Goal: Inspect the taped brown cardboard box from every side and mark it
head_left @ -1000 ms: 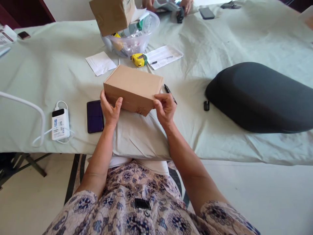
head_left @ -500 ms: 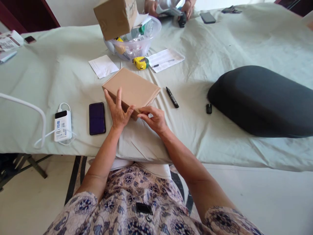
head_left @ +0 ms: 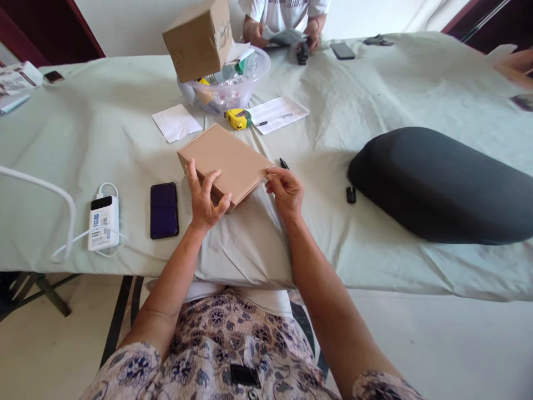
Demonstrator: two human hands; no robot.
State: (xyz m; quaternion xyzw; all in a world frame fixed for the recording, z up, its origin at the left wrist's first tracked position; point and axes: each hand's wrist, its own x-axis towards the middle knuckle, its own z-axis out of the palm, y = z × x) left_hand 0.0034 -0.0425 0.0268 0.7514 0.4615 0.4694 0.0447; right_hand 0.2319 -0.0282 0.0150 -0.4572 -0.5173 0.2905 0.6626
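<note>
A flat, closed brown cardboard box [head_left: 227, 161] lies at an angle on the cloth-covered table. My left hand [head_left: 204, 203] rests against its near left side, fingers spread over the top edge and thumb by the near corner. At the box's right corner, my right hand [head_left: 286, 191] pinches the edge between thumb and fingertips; the exact bit of cardboard is hidden. Beyond that hand a black marker [head_left: 283, 163] shows only its tip end, the rest covered. Its likely cap, a small black piece [head_left: 351, 195], lies farther right.
A phone [head_left: 164, 210] and a white power bank [head_left: 104, 223] with cable lie left. Behind the box are paper [head_left: 176, 123], a yellow tape measure [head_left: 238, 119] and a plastic basin [head_left: 260, 69] carrying another carton [head_left: 197, 41]. A large dark padded seat [head_left: 441, 186] occupies the right. Another person's hands [head_left: 314, 33] are opposite.
My right hand has slid from the box's near corner along its edge to the right corner, now covering most of the marker. My left hand stays at the left side. The view has tilted up slightly.
</note>
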